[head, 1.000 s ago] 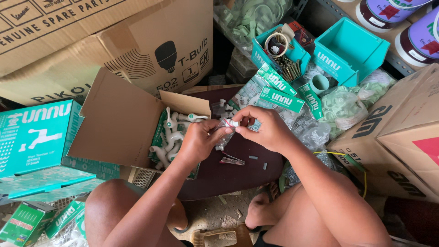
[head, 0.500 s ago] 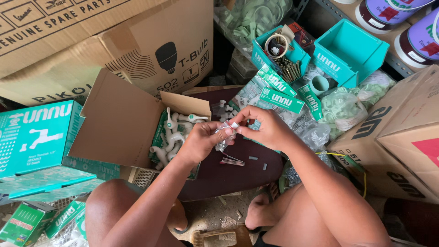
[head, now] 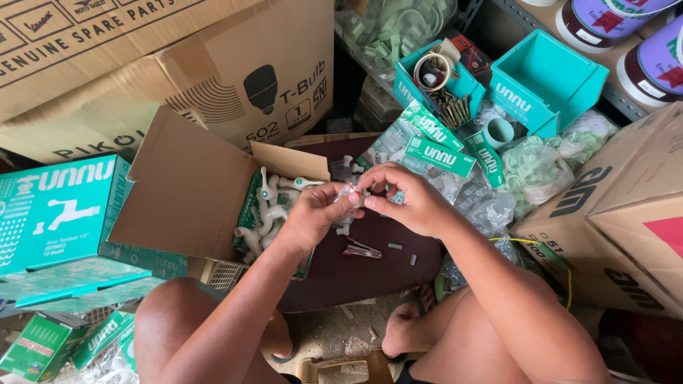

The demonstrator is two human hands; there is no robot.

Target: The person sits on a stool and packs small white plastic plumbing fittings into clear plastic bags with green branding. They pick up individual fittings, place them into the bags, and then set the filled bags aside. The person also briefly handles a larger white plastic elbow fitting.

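My left hand [head: 313, 213] and my right hand [head: 407, 199] meet above a dark brown board [head: 356, 274] and pinch a small clear plastic bag [head: 350, 195] between their fingertips. What the bag holds is too small to tell. Just left of my hands stands an open cardboard box [head: 192, 185] with several white plastic taps [head: 267, 206] in it. A small metal clip-like piece [head: 361, 249] lies on the board below my hands.
Teal bins [head: 548, 82] and teal packets [head: 437, 153] sit at the back right among bags of pale green fittings [head: 530, 171]. Large cardboard cartons [head: 619, 227] stand right and behind. Teal boxes [head: 53, 213] pile at the left. My bare knees are below.
My hands have stayed together over the board, with only small finger movements on the clear bag. Nothing else has moved.
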